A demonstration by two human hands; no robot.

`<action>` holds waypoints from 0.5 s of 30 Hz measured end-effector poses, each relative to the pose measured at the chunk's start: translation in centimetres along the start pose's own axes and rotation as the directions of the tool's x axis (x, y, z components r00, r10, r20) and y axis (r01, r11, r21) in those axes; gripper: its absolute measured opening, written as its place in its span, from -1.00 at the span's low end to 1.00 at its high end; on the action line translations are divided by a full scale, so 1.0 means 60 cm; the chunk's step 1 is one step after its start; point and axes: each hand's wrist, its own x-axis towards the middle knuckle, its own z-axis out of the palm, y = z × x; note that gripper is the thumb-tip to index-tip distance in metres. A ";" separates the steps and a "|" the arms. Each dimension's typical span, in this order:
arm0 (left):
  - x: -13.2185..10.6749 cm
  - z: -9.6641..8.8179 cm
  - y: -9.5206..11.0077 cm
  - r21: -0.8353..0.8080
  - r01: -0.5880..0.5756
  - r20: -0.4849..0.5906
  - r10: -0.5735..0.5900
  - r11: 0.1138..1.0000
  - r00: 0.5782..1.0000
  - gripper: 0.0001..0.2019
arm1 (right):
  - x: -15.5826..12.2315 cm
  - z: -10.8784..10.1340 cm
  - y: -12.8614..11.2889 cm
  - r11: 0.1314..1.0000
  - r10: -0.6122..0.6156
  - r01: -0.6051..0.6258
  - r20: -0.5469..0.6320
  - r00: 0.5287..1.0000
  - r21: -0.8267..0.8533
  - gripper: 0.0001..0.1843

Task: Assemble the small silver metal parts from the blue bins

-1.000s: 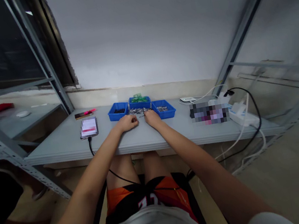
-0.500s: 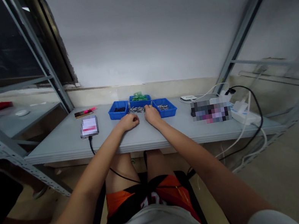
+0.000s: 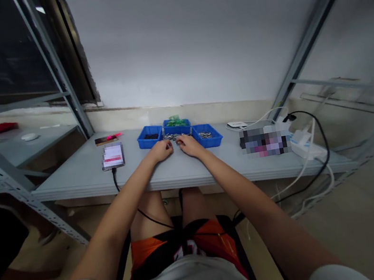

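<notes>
A pile of small silver metal parts [image 3: 172, 137] lies on the grey tabletop, bordered by three blue bins. My left hand [image 3: 162, 150] rests just in front of the pile with its fingers curled together; anything in them is too small to make out. Close on the other side, my right hand [image 3: 190, 146] has its fingertips bent down at the pile's near edge, also closed, their contents hidden. Dark pieces fill the bottom of the left bin [image 3: 144, 143]. Green pieces [image 3: 174, 121] are heaped in the back bin [image 3: 182, 130]. The right bin [image 3: 212, 143] contains silver parts.
On the left lies a phone [image 3: 112, 156] with a black cable, and behind it a pink pen [image 3: 114, 136]. At right are a pixelated item [image 3: 263, 141], a white power strip [image 3: 306, 145] and tangled cables. Metal shelf posts [image 3: 54, 67] flank the table.
My right hand has moved slightly left and toward me, from the pile's right end to its near edge. My left hand stays almost in place. The view has shifted a little.
</notes>
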 end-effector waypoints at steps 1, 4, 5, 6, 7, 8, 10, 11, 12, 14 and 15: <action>0.000 0.000 0.000 -0.008 0.008 -0.008 -0.008 1.000 1.000 -0.72 | -0.001 0.001 0.000 0.999 -0.045 0.045 0.004 0.999 0.015 -0.68; 0.000 0.000 -0.002 -0.037 -0.017 0.003 0.017 0.999 1.000 -0.72 | -0.004 0.002 -0.001 0.988 -0.130 0.126 0.039 0.991 0.086 -0.69; 0.000 0.000 -0.002 -0.044 -0.029 0.009 0.030 0.999 1.000 -0.73 | -0.005 0.002 -0.001 0.986 -0.130 0.124 0.048 0.990 0.110 -0.69; 0.001 0.000 -0.003 -0.049 -0.039 0.013 0.039 0.998 0.999 -0.74 | -0.005 0.002 -0.001 0.985 -0.121 0.113 0.054 0.991 0.133 -0.69; 0.001 0.001 -0.004 -0.055 -0.046 0.016 0.047 0.997 0.999 -0.75 | -0.006 0.001 -0.001 0.983 -0.110 0.100 0.057 0.992 0.154 -0.68; 0.001 0.001 -0.005 -0.064 -0.051 0.019 0.053 0.997 0.998 -0.76 | -0.007 0.001 -0.001 0.981 -0.099 0.088 0.055 0.994 0.173 -0.68; 0.001 0.001 -0.005 -0.094 -0.057 0.020 0.059 0.994 0.998 -0.75 | -0.008 -0.001 -0.002 0.976 -0.088 0.078 0.042 0.995 0.203 -0.70; 0.001 0.000 -0.005 -0.108 -0.056 0.019 0.058 0.993 0.998 -0.74 | -0.008 -0.002 -0.003 0.973 -0.089 0.079 0.035 0.995 0.215 -0.71; 0.001 0.000 -0.005 -0.119 -0.057 0.019 0.059 0.991 0.998 -0.74 | -0.008 -0.003 -0.004 0.971 -0.091 0.082 0.030 0.995 0.226 -0.72; 0.001 -0.002 -0.003 -0.124 -0.066 0.013 0.068 0.990 0.998 -0.73 | -0.008 -0.005 -0.004 0.966 -0.089 0.082 0.021 0.996 0.244 -0.73; 0.002 -0.003 -0.003 -0.122 -0.071 0.004 0.072 0.990 0.997 -0.74 | -0.007 -0.006 -0.004 0.966 -0.077 0.071 0.016 0.997 0.248 -0.74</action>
